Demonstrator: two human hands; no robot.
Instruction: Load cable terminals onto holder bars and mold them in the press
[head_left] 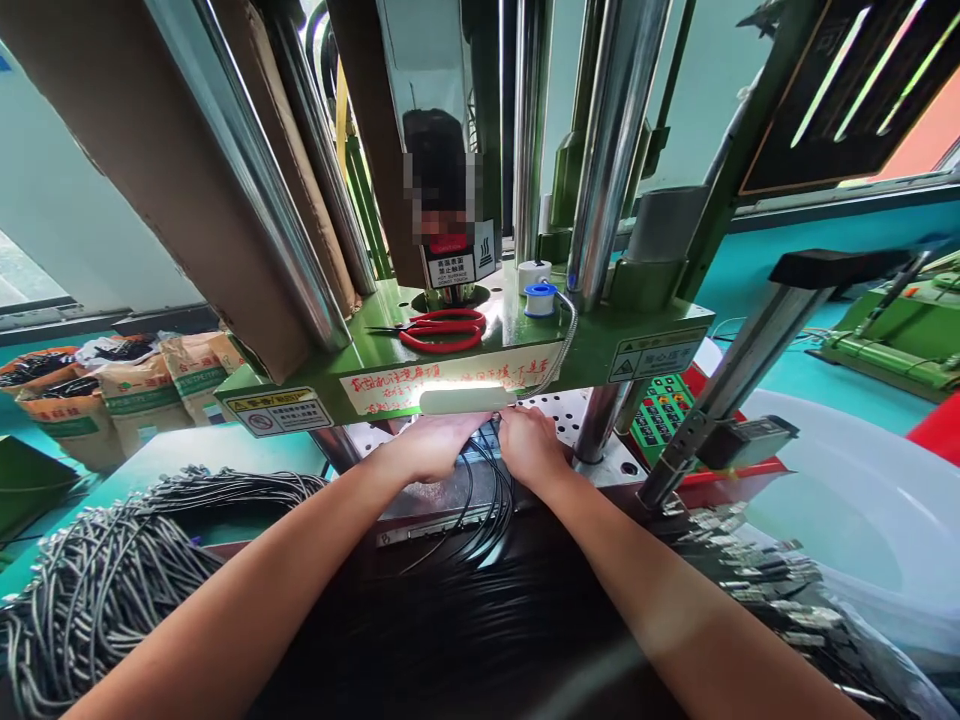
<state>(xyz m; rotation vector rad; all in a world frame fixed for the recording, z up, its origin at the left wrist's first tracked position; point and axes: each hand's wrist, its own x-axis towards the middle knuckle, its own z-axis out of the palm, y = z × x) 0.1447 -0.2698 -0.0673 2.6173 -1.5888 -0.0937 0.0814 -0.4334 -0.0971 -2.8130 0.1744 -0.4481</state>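
Both hands reach under the green upper plate (pixel 375 340) of a press, beside a bright lamp (pixel 465 401). My left hand (pixel 439 445) is partly beneath the lamp, its fingertips hidden at the mould area. Curled fingers of my right hand (pixel 529 440) pinch at the top end of several thin black cables (pixel 491 505). These cables hang down between the hands over the front edge of the lower plate. What exactly sits between the fingertips is too small to tell.
Red-handled scissors (pixel 442 330) and a blue-rimmed spool (pixel 540 299) lie on the upper plate. Bundled cables (pixel 112 570) fill the left side; cables with metal connectors (pixel 780 580) lie at right. A metal post (pixel 720 400) and button panel (pixel 660 410) stand right of the press.
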